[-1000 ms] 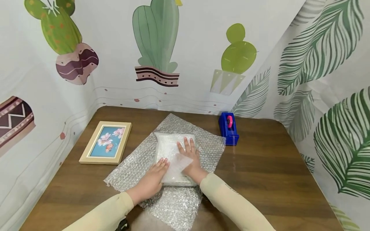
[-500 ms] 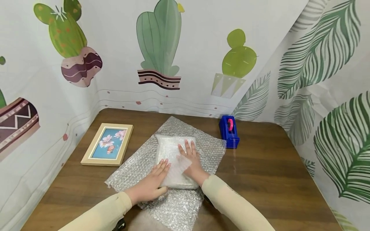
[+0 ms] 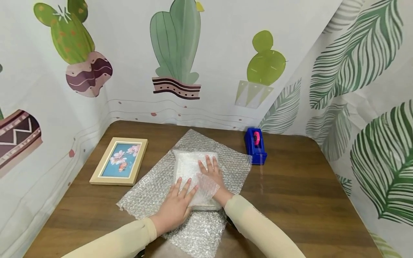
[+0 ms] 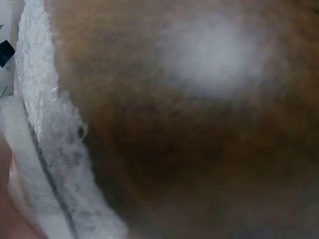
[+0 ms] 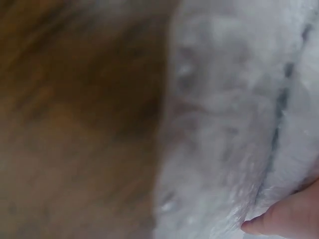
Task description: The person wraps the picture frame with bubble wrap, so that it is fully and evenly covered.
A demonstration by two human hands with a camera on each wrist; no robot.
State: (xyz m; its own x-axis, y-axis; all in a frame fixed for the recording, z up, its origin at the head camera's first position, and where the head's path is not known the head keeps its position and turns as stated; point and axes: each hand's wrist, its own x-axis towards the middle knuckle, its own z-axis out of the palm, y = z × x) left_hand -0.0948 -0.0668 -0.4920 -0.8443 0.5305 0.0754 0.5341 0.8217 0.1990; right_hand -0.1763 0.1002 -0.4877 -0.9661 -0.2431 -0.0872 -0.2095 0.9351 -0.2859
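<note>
A flat, square bundle (image 3: 187, 164) wrapped in clear bubble wrap lies on a larger bubble wrap sheet (image 3: 151, 186), set cornerwise on the table. My left hand (image 3: 175, 206), fingers spread, rests on the bundle's near left part. On its right side my right hand (image 3: 215, 174) lies flat with the fingers pointing away, and a loose translucent flap (image 3: 208, 186) of wrap overlaps the back of that hand. In the right wrist view a fingertip (image 5: 279, 219) touches the wrap by the bundle's edge. The left wrist view shows the bundle's side (image 4: 37, 164) close up.
A light wooden picture frame (image 3: 93, 179) with a flower picture lies at the left. Toward the back right stands a blue tape dispenser (image 3: 258, 154) with a pink core. The brown table (image 3: 300, 186) meets printed cloth walls (image 3: 219, 71) at the back.
My left hand has shifted right across the bundle and its fingers have spread. The loose flap has moved further over my right hand, which stays in place.
</note>
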